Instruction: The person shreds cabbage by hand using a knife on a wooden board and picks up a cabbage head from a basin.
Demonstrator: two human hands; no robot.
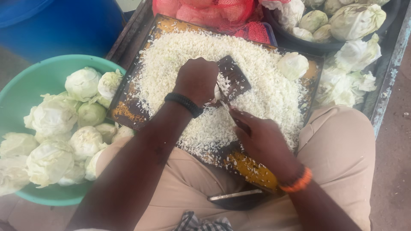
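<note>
Left hand curled shut over a small piece of cabbage, pressed down near the middle of the chopping board, black band at the wrist. Right hand clamped around the handle of a cleaver, orange band at its wrist; dark blade laid flat-sided just beside the left hand, touching the held piece, tip pointed toward the board's far edge. Board itself rested across the lap, on tan trousers, worn dark with yellowish patches at its corners. Heaped over most of the board, shredded cabbage, pale and fine, packed around both hands. One whole cabbage head sat on the shreds near the board's far right corner, well apart from the blade. Left of the board, touching its edge, a green basin filled with trimmed cabbage heads. Beyond the board's far edge, a red mesh sack; beyond its far right corner, a dark bowl of more heads, with loose outer leaves spilled beside the board's right side. Beyond the far left corner, a blue drum. Just under the board's near edge, on the lap, a slim phone.
</note>
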